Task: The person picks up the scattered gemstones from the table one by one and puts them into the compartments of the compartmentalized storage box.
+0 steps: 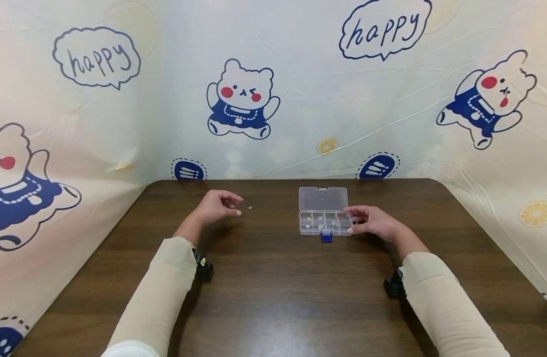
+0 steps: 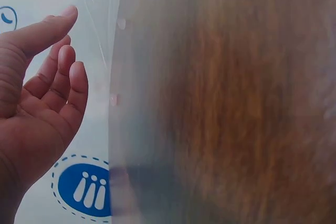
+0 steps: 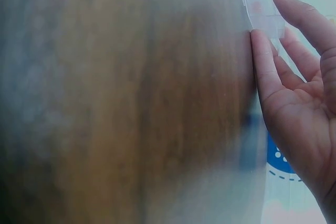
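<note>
A clear plastic compartment box (image 1: 326,233) lies on the table with its lid (image 1: 323,199) folded back and its blue latch (image 1: 327,237) facing me. Several small pale, yellow and orange pieces sit in its compartments. My right hand (image 1: 373,222) holds the box's right end, thumb by the front corner and fingers by the rear one. Part of the box (image 3: 262,19) shows beyond those fingers in the right wrist view. A tiny pale piece (image 1: 250,208) lies just right of my left hand (image 1: 217,206), whose relaxed fingers and thumb stand apart with nothing between them.
The dark wooden table (image 1: 273,287) ends at a far edge behind the box. A patterned cloth (image 1: 300,99) hangs behind it and at both sides. Small black cameras (image 1: 205,267) are strapped to both wrists.
</note>
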`<state>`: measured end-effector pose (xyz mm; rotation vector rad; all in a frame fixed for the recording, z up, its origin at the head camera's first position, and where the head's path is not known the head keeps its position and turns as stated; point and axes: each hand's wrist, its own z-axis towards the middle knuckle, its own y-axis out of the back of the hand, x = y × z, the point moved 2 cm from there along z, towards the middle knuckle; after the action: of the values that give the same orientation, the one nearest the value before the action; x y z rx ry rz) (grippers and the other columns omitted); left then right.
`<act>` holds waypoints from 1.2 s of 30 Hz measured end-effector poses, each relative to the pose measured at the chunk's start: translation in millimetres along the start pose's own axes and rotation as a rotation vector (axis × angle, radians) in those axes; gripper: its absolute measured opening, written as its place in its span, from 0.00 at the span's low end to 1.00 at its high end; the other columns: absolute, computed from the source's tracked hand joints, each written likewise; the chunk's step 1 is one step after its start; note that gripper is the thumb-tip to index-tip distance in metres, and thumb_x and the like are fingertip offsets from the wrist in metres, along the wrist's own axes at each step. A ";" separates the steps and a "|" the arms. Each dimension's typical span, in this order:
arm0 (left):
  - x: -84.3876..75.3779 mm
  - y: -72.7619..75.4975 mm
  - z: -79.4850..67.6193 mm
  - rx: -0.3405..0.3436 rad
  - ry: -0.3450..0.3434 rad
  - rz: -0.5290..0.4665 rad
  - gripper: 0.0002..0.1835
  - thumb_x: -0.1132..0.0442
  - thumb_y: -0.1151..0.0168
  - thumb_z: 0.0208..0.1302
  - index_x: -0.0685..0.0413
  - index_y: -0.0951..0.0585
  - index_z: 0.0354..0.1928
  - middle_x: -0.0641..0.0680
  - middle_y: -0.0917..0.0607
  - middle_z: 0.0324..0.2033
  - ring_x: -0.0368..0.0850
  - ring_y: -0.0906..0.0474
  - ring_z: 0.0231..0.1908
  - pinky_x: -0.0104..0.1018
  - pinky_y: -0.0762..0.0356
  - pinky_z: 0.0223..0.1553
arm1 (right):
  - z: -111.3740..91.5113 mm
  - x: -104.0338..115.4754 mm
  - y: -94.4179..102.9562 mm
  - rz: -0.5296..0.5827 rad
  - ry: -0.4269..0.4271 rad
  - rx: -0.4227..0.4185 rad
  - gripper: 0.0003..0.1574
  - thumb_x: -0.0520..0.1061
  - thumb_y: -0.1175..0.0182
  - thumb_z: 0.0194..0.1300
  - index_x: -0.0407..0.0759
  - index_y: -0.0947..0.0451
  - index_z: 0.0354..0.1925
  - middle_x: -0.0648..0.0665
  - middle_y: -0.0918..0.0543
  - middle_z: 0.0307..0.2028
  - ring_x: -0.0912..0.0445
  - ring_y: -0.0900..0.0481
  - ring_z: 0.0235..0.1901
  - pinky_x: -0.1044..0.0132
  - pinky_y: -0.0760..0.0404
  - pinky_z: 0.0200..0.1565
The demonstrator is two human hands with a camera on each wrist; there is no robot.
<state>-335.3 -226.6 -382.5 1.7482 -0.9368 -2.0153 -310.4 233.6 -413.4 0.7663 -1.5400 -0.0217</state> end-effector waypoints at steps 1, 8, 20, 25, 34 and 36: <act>1.8 0.6 0.9 0.001 0.005 0.006 0.21 0.66 0.26 0.54 0.61 0.17 0.52 0.64 0.17 0.45 0.52 0.25 0.41 0.40 0.22 0.43 | 0.1 0.2 -0.2 0.004 0.002 -0.001 0.47 0.44 0.28 0.56 0.37 0.37 0.69 0.33 0.32 0.65 0.42 0.33 0.60 0.47 0.35 0.64; 16.4 3.7 8.3 -0.010 0.036 0.084 0.20 0.67 0.25 0.53 0.61 0.16 0.50 0.60 0.17 0.43 0.51 0.24 0.40 0.39 0.22 0.43 | 0.3 -0.4 -0.9 0.005 0.006 0.004 0.46 0.44 0.28 0.56 0.37 0.36 0.69 0.32 0.32 0.65 0.42 0.33 0.60 0.48 0.34 0.63; 38.7 11.4 14.5 -0.075 0.069 0.092 0.19 0.68 0.25 0.52 0.61 0.15 0.48 0.60 0.16 0.42 0.51 0.24 0.41 0.42 0.23 0.45 | 1.2 -1.0 -0.1 -0.006 0.016 -0.002 0.46 0.44 0.27 0.56 0.36 0.36 0.68 0.32 0.32 0.65 0.42 0.33 0.60 0.48 0.34 0.63; 45.4 14.2 16.5 -0.081 0.094 0.098 0.18 0.67 0.26 0.54 0.61 0.15 0.48 0.60 0.16 0.43 0.51 0.24 0.42 0.43 0.24 0.46 | 1.3 -1.2 0.4 -0.006 0.007 -0.005 0.46 0.44 0.27 0.56 0.36 0.36 0.68 0.32 0.32 0.65 0.42 0.33 0.60 0.47 0.35 0.63; 49.3 18.4 21.4 -0.044 0.128 0.145 0.18 0.65 0.28 0.57 0.61 0.16 0.51 0.60 0.17 0.44 0.53 0.25 0.44 0.46 0.25 0.50 | 0.3 0.6 -0.1 -0.008 0.004 0.001 0.46 0.44 0.28 0.56 0.36 0.36 0.69 0.32 0.33 0.66 0.41 0.34 0.61 0.46 0.36 0.64; 50.5 18.5 23.4 -0.037 0.133 0.165 0.18 0.64 0.29 0.59 0.60 0.16 0.51 0.61 0.17 0.45 0.53 0.25 0.44 0.46 0.25 0.51 | 0.5 0.2 0.1 -0.014 0.000 0.004 0.47 0.45 0.28 0.57 0.37 0.37 0.69 0.32 0.33 0.66 0.41 0.34 0.61 0.46 0.37 0.64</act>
<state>-371.5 -265.2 -407.7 1.7022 -0.9608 -1.7794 -310.9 233.4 -413.2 0.7801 -1.5353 -0.0287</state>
